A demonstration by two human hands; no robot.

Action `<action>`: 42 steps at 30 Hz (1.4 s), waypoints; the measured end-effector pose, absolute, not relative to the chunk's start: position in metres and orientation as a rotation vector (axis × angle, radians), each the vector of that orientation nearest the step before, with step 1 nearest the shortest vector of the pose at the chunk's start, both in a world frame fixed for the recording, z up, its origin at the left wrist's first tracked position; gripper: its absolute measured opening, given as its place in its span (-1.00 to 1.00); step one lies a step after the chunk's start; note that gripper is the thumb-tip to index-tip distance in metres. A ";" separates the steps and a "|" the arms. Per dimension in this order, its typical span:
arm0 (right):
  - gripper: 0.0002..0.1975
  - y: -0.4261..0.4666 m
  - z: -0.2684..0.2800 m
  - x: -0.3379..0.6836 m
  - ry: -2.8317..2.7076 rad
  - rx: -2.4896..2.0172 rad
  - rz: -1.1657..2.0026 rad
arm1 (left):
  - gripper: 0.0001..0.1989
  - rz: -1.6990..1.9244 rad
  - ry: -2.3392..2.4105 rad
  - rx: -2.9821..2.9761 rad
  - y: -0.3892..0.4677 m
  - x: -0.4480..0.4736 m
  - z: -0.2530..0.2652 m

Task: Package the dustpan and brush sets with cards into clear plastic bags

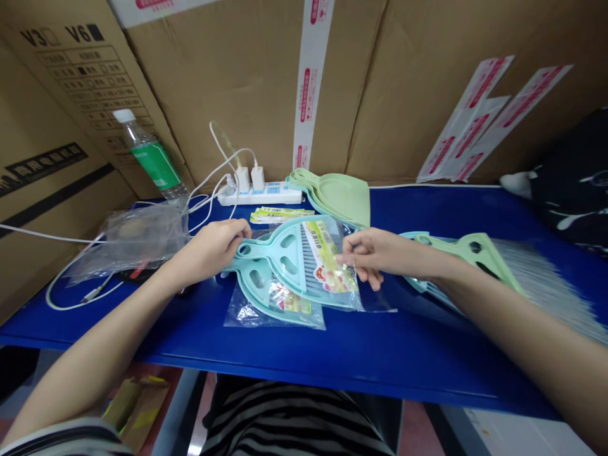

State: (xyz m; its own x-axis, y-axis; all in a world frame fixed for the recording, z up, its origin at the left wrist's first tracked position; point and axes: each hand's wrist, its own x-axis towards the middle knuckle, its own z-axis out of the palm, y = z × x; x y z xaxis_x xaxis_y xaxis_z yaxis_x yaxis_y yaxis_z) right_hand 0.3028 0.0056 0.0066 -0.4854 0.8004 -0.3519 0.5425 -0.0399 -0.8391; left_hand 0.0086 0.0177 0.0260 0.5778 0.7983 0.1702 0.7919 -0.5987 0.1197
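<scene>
My left hand (pixel 216 248) is closed around the handle end of a light-blue dustpan (pixel 291 253) with a grey-bristled brush (pixel 308 263) nested in it. A clear plastic bag (pixel 349 297) covers the set, and a yellow-green label card (pixel 327 253) lies over the bristles. At the bag's right end, my right hand (pixel 373 253) has its thumb and forefinger at the plastic beside the card, the other fingers loosely bent. A second bagged light-blue dustpan set (pixel 259 288) lies partly hidden underneath, on the blue table.
Behind are stacked green and blue dustpans (pixel 346 193), label cards (pixel 280 215) and a power strip (pixel 266 193) with white cables. Clear bags (pixel 137 237) and a bottle (pixel 154 158) stand left. Brushes (pixel 484 253) lie right, partly under my forearm. Cardboard (pixel 256 82) walls the back.
</scene>
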 end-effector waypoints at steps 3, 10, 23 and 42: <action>-0.60 0.010 0.006 0.305 -2.081 -1.392 1.394 | -0.80 0.331 1.384 2.764 0.018 0.008 0.025; -0.39 0.014 -0.003 0.310 -2.279 -1.235 1.020 | -0.80 0.325 1.394 2.758 0.018 0.008 0.026; -0.40 0.010 -0.003 0.308 -2.300 -1.361 0.830 | -0.80 0.289 1.435 2.744 0.018 0.009 0.026; -0.56 0.023 -0.003 0.316 -2.338 -1.461 0.321 | -0.80 0.517 1.297 2.741 0.030 0.014 0.011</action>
State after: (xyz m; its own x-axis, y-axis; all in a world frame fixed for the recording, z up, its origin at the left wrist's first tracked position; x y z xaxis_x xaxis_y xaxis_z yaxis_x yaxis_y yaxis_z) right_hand 0.3161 0.0227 -0.0031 -0.3981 0.8988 0.1832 0.8161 0.4383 -0.3766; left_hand 0.0145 0.0301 0.0107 0.5885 0.7616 0.2715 0.7396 -0.6427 0.1998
